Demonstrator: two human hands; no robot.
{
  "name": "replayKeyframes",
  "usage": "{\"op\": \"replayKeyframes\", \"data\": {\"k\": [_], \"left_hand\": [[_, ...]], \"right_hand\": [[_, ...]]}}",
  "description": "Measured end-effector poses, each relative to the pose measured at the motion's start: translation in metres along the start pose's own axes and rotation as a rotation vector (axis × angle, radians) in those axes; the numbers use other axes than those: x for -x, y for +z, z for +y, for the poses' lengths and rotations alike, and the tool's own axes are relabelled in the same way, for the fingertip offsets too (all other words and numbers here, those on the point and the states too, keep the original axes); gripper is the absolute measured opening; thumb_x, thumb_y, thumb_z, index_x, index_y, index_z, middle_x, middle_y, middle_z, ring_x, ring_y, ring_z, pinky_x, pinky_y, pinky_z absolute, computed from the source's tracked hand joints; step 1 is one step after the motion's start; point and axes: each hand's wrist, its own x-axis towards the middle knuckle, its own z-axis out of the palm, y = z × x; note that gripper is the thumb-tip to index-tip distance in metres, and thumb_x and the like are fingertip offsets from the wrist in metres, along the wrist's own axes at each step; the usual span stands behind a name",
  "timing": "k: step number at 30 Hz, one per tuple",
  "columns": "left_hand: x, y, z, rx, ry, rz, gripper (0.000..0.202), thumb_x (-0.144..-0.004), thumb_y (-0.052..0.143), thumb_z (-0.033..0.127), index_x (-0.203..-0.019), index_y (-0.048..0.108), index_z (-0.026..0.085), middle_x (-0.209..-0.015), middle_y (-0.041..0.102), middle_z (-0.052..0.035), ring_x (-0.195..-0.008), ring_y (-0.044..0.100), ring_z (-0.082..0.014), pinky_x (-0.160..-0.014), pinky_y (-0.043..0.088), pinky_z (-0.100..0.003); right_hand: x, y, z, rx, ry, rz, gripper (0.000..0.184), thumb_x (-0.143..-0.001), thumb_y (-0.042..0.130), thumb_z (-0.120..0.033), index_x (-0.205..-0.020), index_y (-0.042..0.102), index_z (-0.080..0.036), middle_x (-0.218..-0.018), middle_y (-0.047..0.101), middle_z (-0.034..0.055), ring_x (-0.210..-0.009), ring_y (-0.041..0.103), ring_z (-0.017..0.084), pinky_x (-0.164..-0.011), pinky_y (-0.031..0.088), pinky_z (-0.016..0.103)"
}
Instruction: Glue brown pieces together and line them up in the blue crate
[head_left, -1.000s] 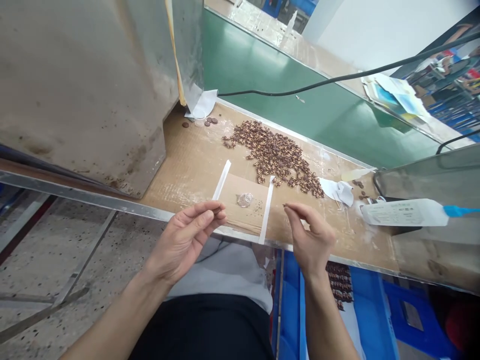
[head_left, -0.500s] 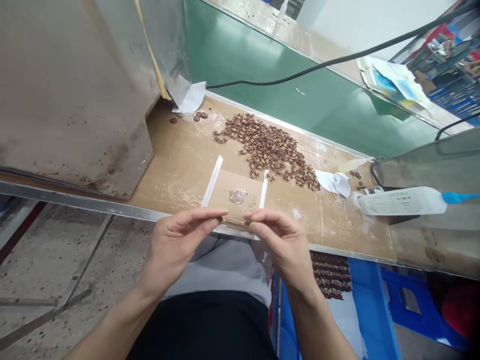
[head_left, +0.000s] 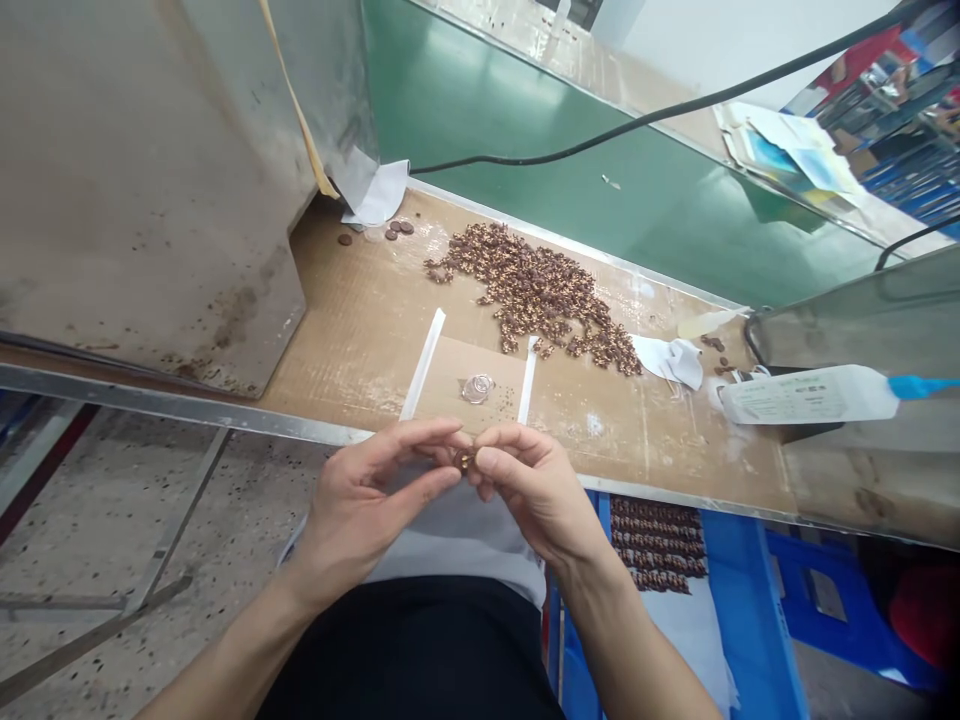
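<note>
We see small brown part (head_left: 466,460) pinched between fingertips of both hands, held in air just off near edge of table (head_left: 360,330), above lap. Left hand (head_left: 367,500) grips it from left, thumb and forefinger narrow. Right hand (head_left: 536,490) grips from right, same pinch. Both touch it, neither nearer. Part too small for us to tell long axis. Beyond, on table: clear ring (head_left: 477,388) between two white strips (head_left: 422,365), farther back pile of brown parts (head_left: 536,295). Blue bin (head_left: 731,570) below, right.
</note>
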Motion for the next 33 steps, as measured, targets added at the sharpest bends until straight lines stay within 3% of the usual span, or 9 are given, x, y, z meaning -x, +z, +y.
{"op": "replayKeyframes", "data": {"k": [6, 9, 14, 16, 18, 20, 25, 28, 33], "left_hand": [[0.0, 0.011, 0.0, 0.092, 0.021, 0.108, 0.017, -0.089, 0.098, 0.027, -0.105, 0.093, 0.029, -0.108, 0.087, -0.0067, -0.104, 0.08, -0.0278, -0.102, 0.066, -0.04], [-0.004, 0.012, 0.0, 0.126, 0.015, 0.19, 0.018, -0.087, 0.099, 0.029, -0.104, 0.093, 0.027, -0.108, 0.087, -0.0065, -0.103, 0.082, -0.028, -0.1, 0.066, -0.039], [-0.022, 0.0, -0.014, 0.3, -0.029, 0.122, 0.019, -0.091, 0.097, 0.028, -0.109, 0.091, 0.025, -0.101, 0.087, -0.0046, -0.093, 0.084, -0.0221, -0.095, 0.069, -0.032], [-0.03, -0.004, -0.019, 0.404, -0.074, 0.08, 0.019, -0.089, 0.097, 0.027, -0.107, 0.092, 0.023, -0.097, 0.087, -0.0048, -0.092, 0.083, -0.0198, -0.094, 0.069, -0.029], [-0.038, -0.006, -0.023, 0.486, -0.111, 0.055, 0.019, -0.089, 0.098, 0.027, -0.106, 0.092, 0.021, -0.098, 0.087, -0.0052, -0.094, 0.083, -0.0182, -0.096, 0.068, -0.027], [-0.043, -0.007, -0.026, 0.54, -0.123, 0.032, 0.019, -0.089, 0.097, 0.026, -0.107, 0.092, 0.021, -0.102, 0.087, -0.0055, -0.095, 0.083, -0.0171, -0.097, 0.068, -0.025], [-0.046, -0.009, -0.028, 0.605, -0.124, 0.009, 0.018, -0.091, 0.096, 0.026, -0.108, 0.092, 0.021, -0.107, 0.087, -0.0063, -0.091, 0.082, -0.0163, -0.092, 0.068, -0.026], [-0.044, -0.009, -0.028, 0.613, -0.13, 0.02, 0.018, -0.092, 0.095, 0.026, -0.109, 0.092, 0.021, -0.109, 0.087, -0.0065, -0.093, 0.082, -0.0163, -0.093, 0.067, -0.025], [-0.044, -0.011, -0.031, 0.622, -0.128, -0.004, 0.018, -0.095, 0.093, 0.025, -0.112, 0.092, 0.021, -0.11, 0.087, -0.0059, -0.095, 0.082, -0.0162, -0.095, 0.067, -0.024]], "right_hand": [[-0.001, 0.014, 0.011, -0.151, 0.115, -0.008, 0.033, -0.08, 0.104, -0.043, -0.09, 0.081, -0.021, -0.081, 0.078, 0.0001, -0.068, 0.069, 0.013, -0.065, 0.058, 0.024], [0.001, 0.006, 0.008, -0.052, -0.003, 0.07, 0.029, -0.084, 0.1, -0.044, -0.094, 0.082, -0.023, -0.095, 0.083, 0.0029, -0.079, 0.076, 0.017, -0.071, 0.064, 0.028], [-0.001, -0.056, -0.011, 0.824, -0.64, 0.509, 0.012, -0.103, 0.082, -0.036, -0.109, 0.088, -0.027, -0.109, 0.085, 0.006, -0.103, 0.079, 0.025, -0.099, 0.065, 0.043], [-0.006, -0.081, -0.016, 1.176, -0.77, 0.578, 0.018, -0.109, 0.073, -0.037, -0.112, 0.089, -0.028, -0.113, 0.085, 0.0078, -0.108, 0.079, 0.027, -0.102, 0.063, 0.045], [-0.011, -0.093, -0.017, 1.309, -0.822, 0.581, 0.022, -0.111, 0.069, -0.036, -0.112, 0.089, -0.028, -0.112, 0.085, 0.0078, -0.106, 0.079, 0.026, -0.1, 0.064, 0.044], [-0.015, -0.087, -0.019, 1.232, -0.876, 0.572, 0.018, -0.11, 0.072, -0.033, -0.113, 0.089, -0.028, -0.111, 0.085, 0.0067, -0.105, 0.08, 0.025, -0.098, 0.064, 0.043], [-0.024, -0.036, -0.029, 0.955, -0.903, 0.426, 0.015, -0.106, 0.08, -0.025, -0.115, 0.089, -0.032, -0.112, 0.086, 0.0032, -0.106, 0.081, 0.025, -0.097, 0.066, 0.044], [-0.033, -0.018, -0.032, 1.033, -0.922, 0.342, 0.017, -0.107, 0.077, -0.023, -0.115, 0.088, -0.033, -0.112, 0.087, 0.0021, -0.105, 0.082, 0.025, -0.098, 0.067, 0.045], [-0.044, -0.018, -0.027, 1.237, -1.067, 0.286, 0.017, -0.109, 0.075, -0.021, -0.113, 0.087, -0.032, -0.108, 0.087, 0.0018, -0.1, 0.081, 0.025, -0.094, 0.066, 0.046]]}}
